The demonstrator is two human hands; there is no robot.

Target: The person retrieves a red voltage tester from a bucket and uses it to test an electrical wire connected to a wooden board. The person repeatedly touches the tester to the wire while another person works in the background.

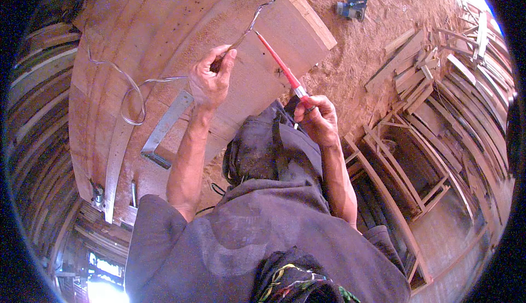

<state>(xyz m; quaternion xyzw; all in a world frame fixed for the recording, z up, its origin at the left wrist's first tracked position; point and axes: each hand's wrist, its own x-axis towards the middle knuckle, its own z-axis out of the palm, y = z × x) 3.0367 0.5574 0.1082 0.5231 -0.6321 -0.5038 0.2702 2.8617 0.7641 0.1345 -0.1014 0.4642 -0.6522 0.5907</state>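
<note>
A clear-sheathed twisted electrical cable (pixel 256 18) runs down from the far edge of a wooden workbench. My left hand (pixel 212 77) is closed around it, pinching it between thumb and fingers. The same kind of cable loops to the left (pixel 131 92) over the boards. In my right hand (pixel 319 119) is a slim screwdriver (pixel 279 63) with a long red shaft and a shiny metal band. Its dark tip points up and left, close to the cable; whether they touch I cannot tell. A metal try square (pixel 170 125) lies on the bench beside my left forearm.
Sawdust covers the broad workbench (pixel 148 29) and the ground. A blue power tool (pixel 352 8) sits on the ground at the far right. Scrap boards (pixel 408 75) and a wooden frame (pixel 405 166) stand to the right. Stacked planks (pixel 41 116) line the left side.
</note>
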